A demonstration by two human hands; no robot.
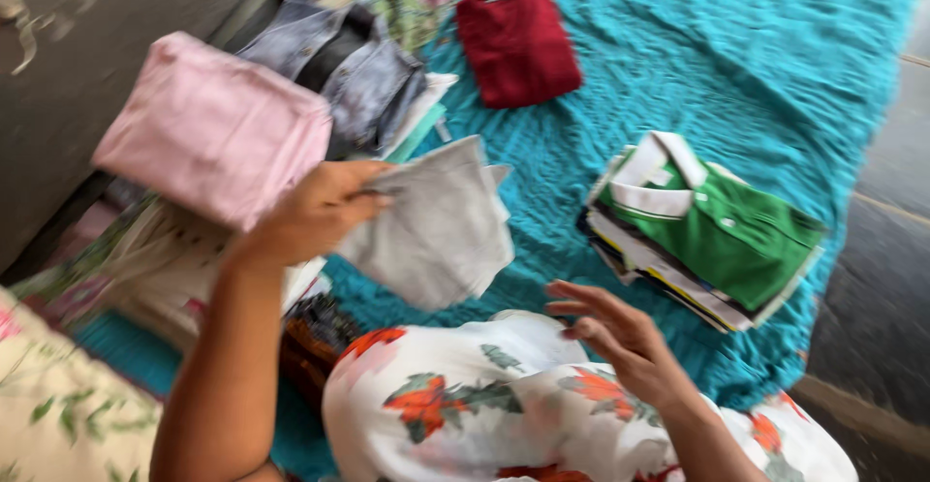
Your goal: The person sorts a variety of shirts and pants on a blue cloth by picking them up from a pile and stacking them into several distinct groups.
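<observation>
2 folded garments — pink (pixel 213 128), grey (pixel 436 225) — in left hand (pixel 315 216).

A rumpled turquoise textured bedspread (pixel 736 65) was spread across most of the view. A dull grey plastered wall surface (pixel 87 65) was seen at the upper left, and dark grey stone floor slabs (pixel 886 249) along the right edge. Soft, even daylight was cast throughout.

Two hands (pixel 320 213), one pink garment (pixel 215 125), one red garment (pixel 516 42), one shirt stack (pixel 707 235).
</observation>
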